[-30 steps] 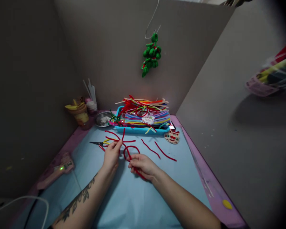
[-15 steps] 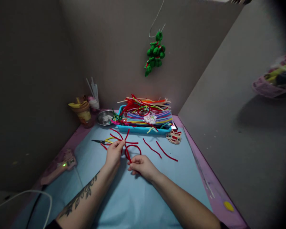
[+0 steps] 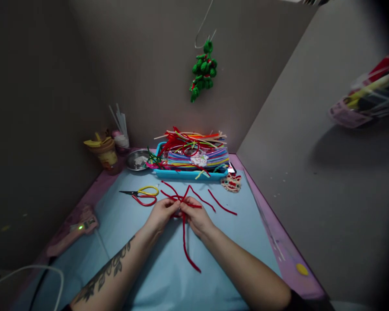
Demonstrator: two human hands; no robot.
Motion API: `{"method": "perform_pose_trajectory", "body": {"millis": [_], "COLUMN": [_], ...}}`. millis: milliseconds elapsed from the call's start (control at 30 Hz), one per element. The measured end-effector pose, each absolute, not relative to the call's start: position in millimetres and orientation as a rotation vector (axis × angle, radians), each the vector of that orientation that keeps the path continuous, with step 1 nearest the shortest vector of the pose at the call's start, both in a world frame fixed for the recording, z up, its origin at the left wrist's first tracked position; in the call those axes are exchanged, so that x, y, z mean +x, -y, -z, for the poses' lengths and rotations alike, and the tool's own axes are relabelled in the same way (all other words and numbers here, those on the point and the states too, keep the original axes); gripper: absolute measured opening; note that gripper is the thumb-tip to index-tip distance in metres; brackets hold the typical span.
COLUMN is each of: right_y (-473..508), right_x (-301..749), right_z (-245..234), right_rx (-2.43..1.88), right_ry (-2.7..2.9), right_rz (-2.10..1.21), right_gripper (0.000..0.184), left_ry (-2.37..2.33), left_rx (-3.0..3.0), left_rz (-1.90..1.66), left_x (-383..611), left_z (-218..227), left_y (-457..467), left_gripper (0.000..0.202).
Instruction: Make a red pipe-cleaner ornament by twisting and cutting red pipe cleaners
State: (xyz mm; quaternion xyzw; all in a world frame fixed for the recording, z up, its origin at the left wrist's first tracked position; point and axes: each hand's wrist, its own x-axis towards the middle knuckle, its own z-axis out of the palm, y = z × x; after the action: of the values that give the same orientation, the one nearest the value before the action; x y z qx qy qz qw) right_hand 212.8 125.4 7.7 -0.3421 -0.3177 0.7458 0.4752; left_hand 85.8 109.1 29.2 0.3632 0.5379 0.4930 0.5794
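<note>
Several red pipe cleaners are bunched together where my two hands meet, their ends fanning outward; one long end hangs toward me in a curve. My left hand pinches the bunch from the left. Close against it, my right hand is closed on the same pipe cleaners from the right, its thumb near the crossing point. Just how the strands join is hidden behind the fingers. Two loose red pipe cleaners lie on the blue cloth beyond my right hand. Scissors with yellow and red handles rest beyond my left hand.
A blue tray of colourful pipe cleaners stands at the back, with a metal bowl beside it. A pink glue gun lies left. A beige-and-red figure sits right of the tray. A green ornament hangs above.
My hands have come together at the crossing of the pipe cleaners. A strand that was looped near my right hand now hangs down toward me. The scissors are more fully visible.
</note>
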Motion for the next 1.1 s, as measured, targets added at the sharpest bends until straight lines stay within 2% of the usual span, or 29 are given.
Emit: {"method": "perform_pose_trajectory", "body": {"millis": [233, 433, 800, 1100], "right_y": [-137, -144, -151, -154], "right_x": [218, 224, 231, 237], "right_z": [-3, -2, -6, -3], "right_rx": [-0.865, -0.953, -1.078, -1.074], "right_ry": [0.562, 0.547, 0.686, 0.764], "right_rz": [-1.771, -1.686, -1.503, -1.422], "right_gripper": [0.034, 0.032, 0.025, 0.022], "left_ry": [-1.216, -1.349, -1.402, -1.303], "left_rx": [0.92, 1.259, 1.422, 1.381], "left_rz": [-1.043, -0.879, -0.695, -0.786], "left_x": [82, 75, 75, 79], "left_z": [-30, -35, -32, -26], "left_y": [-110, -110, -109, -109], "left_gripper": [0.048, 0.036, 0.034, 0.033]}}
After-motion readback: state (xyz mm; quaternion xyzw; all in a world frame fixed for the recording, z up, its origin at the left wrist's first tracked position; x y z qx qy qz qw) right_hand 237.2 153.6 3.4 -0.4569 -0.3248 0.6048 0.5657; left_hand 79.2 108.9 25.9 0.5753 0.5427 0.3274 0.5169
